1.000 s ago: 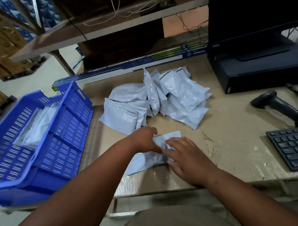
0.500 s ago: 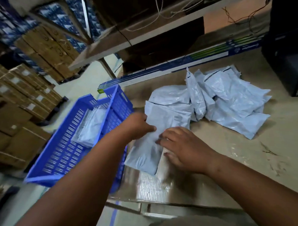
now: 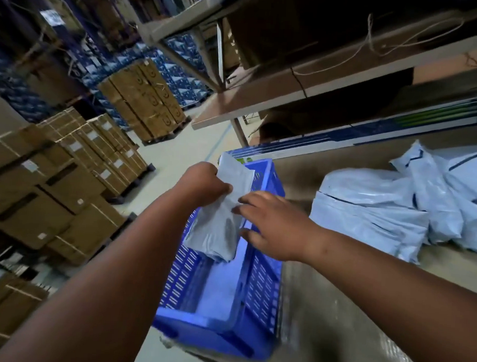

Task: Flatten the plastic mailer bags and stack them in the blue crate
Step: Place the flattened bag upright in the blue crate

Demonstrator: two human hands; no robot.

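Observation:
A grey plastic mailer bag (image 3: pixel 219 226) hangs over the blue crate (image 3: pixel 263 286). My left hand (image 3: pixel 204 186) grips the bag's upper edge with curled fingers. My right hand (image 3: pixel 271 223) touches the bag's right side with its fingertips, fingers spread and fairly straight. Pale mailer bags (image 3: pixel 221 287) lie flat inside the crate under the held one. A loose pile of grey mailer bags (image 3: pixel 394 209) rests on the table to the right.
The crate stands against the brown table's (image 3: pixel 335 308) left edge. A shelf rack (image 3: pixel 318 83) overhangs the table's back, with a long blue-and-white box (image 3: pixel 370 134) below it. Stacked cardboard boxes (image 3: pixel 68 179) fill the floor at left.
Both hands have lifted the bag off the table and carried it left, over the crate. The view swung left with them.

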